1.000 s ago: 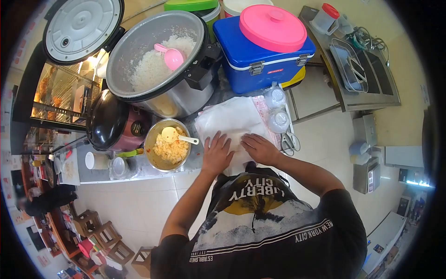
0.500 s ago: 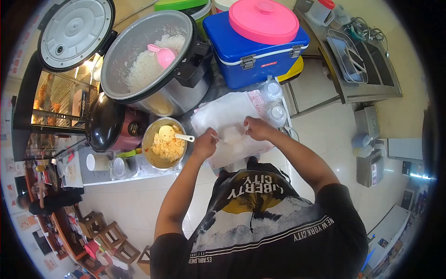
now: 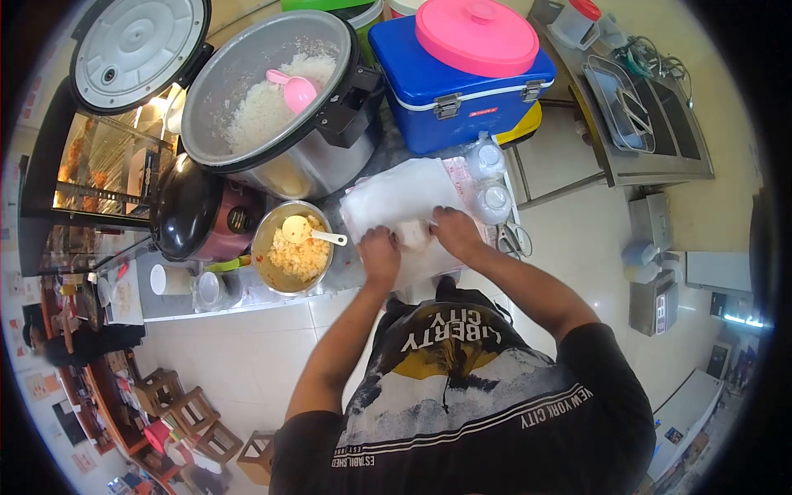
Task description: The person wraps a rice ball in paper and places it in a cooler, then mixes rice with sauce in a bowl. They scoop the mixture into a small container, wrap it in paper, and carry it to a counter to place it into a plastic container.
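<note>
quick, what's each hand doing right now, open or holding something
Left hand: closed, fingers curled on the white paper.
Right hand: closed, pinching the white paper at its other side.

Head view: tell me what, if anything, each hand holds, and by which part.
The left hand and right hand appear to pinch the white paper, one at each side of its raised middle; blur hides the exact grip.

the fingertips of the left hand point(image 3: 380, 252) and right hand point(image 3: 455, 231), closed on white paper point(image 3: 392, 196), cannot be made out; the fold point(image 3: 413, 235) between them is blurred. the top edge cuts off the green lid point(image 3: 315, 4); the red label point(image 3: 484, 113) on the blue cooler point(image 3: 474, 129) is unreadably small.
</note>
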`<state>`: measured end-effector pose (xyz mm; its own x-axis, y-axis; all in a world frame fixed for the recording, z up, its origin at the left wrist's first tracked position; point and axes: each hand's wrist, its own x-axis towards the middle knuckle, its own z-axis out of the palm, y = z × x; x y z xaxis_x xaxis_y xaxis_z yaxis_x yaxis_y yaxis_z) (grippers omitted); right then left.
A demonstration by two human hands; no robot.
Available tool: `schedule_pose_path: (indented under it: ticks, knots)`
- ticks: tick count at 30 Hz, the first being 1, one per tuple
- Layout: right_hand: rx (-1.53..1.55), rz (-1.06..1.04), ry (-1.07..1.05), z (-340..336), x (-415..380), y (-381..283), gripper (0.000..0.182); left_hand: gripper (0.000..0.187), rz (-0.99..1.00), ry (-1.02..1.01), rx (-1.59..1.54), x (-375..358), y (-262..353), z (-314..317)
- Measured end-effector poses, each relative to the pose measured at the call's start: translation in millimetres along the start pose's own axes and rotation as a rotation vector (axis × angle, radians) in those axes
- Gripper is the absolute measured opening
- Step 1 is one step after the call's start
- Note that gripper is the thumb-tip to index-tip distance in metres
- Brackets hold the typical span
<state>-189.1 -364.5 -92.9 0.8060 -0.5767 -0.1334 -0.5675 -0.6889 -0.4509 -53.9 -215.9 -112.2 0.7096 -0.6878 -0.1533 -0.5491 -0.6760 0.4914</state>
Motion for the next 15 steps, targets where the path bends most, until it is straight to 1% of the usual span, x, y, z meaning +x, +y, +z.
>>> schedule_pose_path:
  ticks: [3, 6, 9, 10, 12, 13, 15]
  knots:
    - [-0.057, -0.105, 0.026, 29.8, -19.8, 12.4, 0.016, 0.021, 0.056, 0.031, 0.011, -18.9, -0.7, 7.6]
    - [-0.083, -0.163, 0.128, 24.8, -40.1, -2.6, 0.019, 0.03, 0.288, 0.241, 0.016, -38.6, -7.4, 0.4]
    - [-0.16, -0.183, 0.145, 18.9, -54.3, -13.0, 0.022, 0.04, 0.445, 0.237, 0.196, -56.6, -14.9, 4.0]
    - [-0.195, -0.182, 0.156, 13.9, -57.3, -18.7, 0.023, 0.043, 0.425, 0.154, 0.157, -55.5, -12.5, 0.8]
    - [-0.24, -0.151, 0.051, 5.3, -50.0, -24.5, 0.026, 0.051, 0.388, -0.014, 0.076, -49.6, -1.2, -11.4]
    - [-0.262, -0.133, 0.001, 1.7, -44.1, -26.2, 0.028, 0.05, 0.322, -0.092, 0.076, -43.6, 8.1, -21.7]
    - [-0.201, -0.02, -0.111, -1.0, -29.3, -30.5, 0.03, 0.05, 0.189, -0.24, 0.079, -21.3, 25.3, -39.0]
